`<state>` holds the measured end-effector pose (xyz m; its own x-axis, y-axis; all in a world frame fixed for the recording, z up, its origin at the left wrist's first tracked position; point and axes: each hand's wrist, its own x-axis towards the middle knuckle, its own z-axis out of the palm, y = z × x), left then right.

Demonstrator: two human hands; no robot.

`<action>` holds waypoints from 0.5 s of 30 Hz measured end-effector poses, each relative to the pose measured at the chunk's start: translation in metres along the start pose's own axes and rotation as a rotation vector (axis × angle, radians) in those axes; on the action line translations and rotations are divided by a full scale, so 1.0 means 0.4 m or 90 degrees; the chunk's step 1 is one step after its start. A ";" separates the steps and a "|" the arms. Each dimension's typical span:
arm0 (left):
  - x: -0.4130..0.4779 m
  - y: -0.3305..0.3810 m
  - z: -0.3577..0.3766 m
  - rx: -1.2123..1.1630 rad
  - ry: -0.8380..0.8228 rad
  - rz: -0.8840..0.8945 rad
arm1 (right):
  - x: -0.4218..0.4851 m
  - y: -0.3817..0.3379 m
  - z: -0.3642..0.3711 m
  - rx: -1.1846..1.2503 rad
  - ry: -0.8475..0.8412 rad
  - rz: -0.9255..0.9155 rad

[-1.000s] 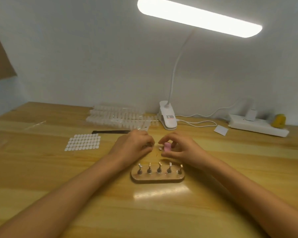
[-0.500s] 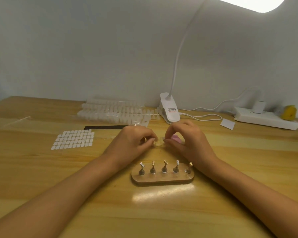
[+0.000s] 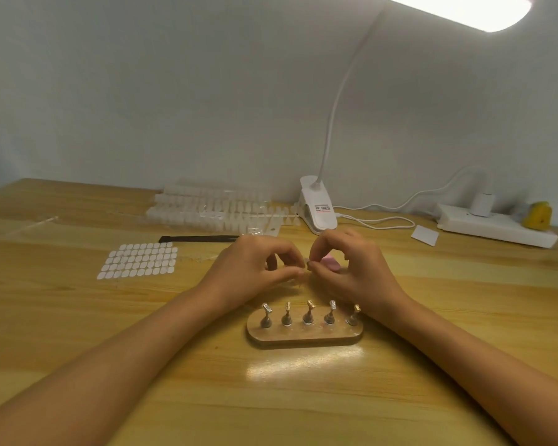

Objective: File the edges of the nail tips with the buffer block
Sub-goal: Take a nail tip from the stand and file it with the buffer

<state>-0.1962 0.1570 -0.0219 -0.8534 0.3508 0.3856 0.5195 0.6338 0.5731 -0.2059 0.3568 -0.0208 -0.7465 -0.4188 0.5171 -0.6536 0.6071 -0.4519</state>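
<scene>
The two hands meet just above the desk [image 3: 271, 397], behind a wooden stand [image 3: 303, 338] of five small metal pegs, and the way each is set looks chosen for fine work. The left hand [image 3: 248, 268] has its fingers curled in, thumb and forefinger pinched on what I take to be a single nail tip [image 3: 304, 264]. It is pale and so small that I can barely make it out. The right hand [image 3: 351, 272] is closed round the pink buffer block [image 3: 331, 262], of which only a sliver shows between the fingers. The block sits right against the other hand's pinch, so I judge an edge is being filed. Both forearms lie low along the desk, probably to steady the hands. The pegs are bare, perhaps waiting to take finished tips. The clip lamp [image 3: 318, 209] stands just behind the hands with its bright head overhead, lighting the work. Strips of spare tips [image 3: 213, 210] lie along the wall, near at hand. A sheet of white stickers [image 3: 139, 260] and a black stick [image 3: 197, 238] lie off to the left.
</scene>
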 end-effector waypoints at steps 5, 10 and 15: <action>0.015 -0.004 -0.002 -0.181 -0.017 -0.098 | -0.001 -0.009 -0.005 -0.033 0.040 -0.096; 0.010 -0.017 -0.006 -0.240 0.053 -0.134 | 0.009 0.017 -0.032 -0.004 0.116 -0.041; 0.002 -0.025 -0.007 -0.232 0.115 -0.123 | 0.019 0.106 -0.072 -0.096 0.085 0.131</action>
<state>-0.2020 0.1489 -0.0255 -0.9320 0.1027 0.3477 0.3597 0.3810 0.8517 -0.2357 0.3986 -0.0150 -0.8316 -0.1900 0.5219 -0.4570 0.7682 -0.4484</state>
